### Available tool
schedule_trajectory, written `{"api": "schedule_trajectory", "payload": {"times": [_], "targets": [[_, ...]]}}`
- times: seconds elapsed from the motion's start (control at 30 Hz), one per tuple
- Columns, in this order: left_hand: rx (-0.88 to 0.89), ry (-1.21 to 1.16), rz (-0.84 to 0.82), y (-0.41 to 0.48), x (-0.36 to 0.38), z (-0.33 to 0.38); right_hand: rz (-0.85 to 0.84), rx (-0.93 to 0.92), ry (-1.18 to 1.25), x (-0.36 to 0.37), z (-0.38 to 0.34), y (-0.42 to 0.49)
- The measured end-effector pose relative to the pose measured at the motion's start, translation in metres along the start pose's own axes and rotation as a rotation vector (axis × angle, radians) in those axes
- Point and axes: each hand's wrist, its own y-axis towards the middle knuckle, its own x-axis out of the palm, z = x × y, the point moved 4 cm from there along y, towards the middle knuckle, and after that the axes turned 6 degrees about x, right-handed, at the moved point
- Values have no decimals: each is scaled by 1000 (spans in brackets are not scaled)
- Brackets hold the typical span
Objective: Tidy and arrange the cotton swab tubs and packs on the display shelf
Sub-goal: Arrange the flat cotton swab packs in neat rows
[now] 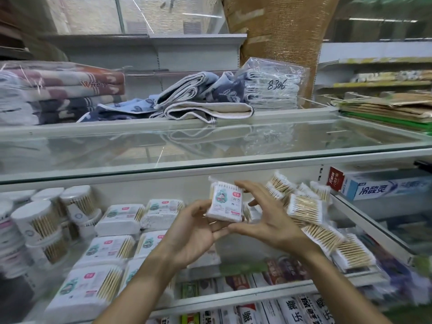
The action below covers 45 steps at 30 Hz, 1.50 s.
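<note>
The cotton swab pack (225, 202) is a small square bag of clear plastic with white cotton tips along its edges. A white label on its face carries a cartoon figure and a red tag. It is held upright in the air over the middle of the display shelf (233, 294), just in front of the heap on the right. The left hand (194, 232) lies palm up beneath it, fingers curled round the lower left edge. The right hand (268, 216) arches round the pack's right side, forefinger on the top corner and thumb at the bottom corner, pinching it between them. On the shelf's left stand round tubs (35, 220), stacked in two tiers, white-lidded and packed with wooden-stemmed swabs standing on end. Beside them flat packs (117, 218) lie face up in rows, their stems showing at one end. On the right, loose packs (304, 209) lie tumbled over one another at all angles.
</note>
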Motion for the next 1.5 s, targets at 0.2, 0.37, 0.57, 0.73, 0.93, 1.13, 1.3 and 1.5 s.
{"api": "schedule_trajectory", "payload": {"times": [0.2,0.37,0.57,0.73,0.93,1.13,1.3,1.5], "targets": [[273,954,151,0,-21,19,-30,62,-139,-7,7,1],[365,1624,-78,4,-28,14,-228,197,-245,-12,25,-10],[289,1931,-168,9,-28,-11,-419,285,-329,3,42,-24],[221,2063,-205,11,-34,-21,-483,263,-327,16,42,-29],[251,2086,-210,9,-34,-23,-500,242,-441,17,36,-29],[416,1857,-128,4,-27,-10,-74,101,-438,-23,22,-9],[515,1628,59,-2,-30,8,28,208,-811,-45,39,12],[534,1425,185,-12,-36,25,-56,189,-762,-41,41,21]]}}
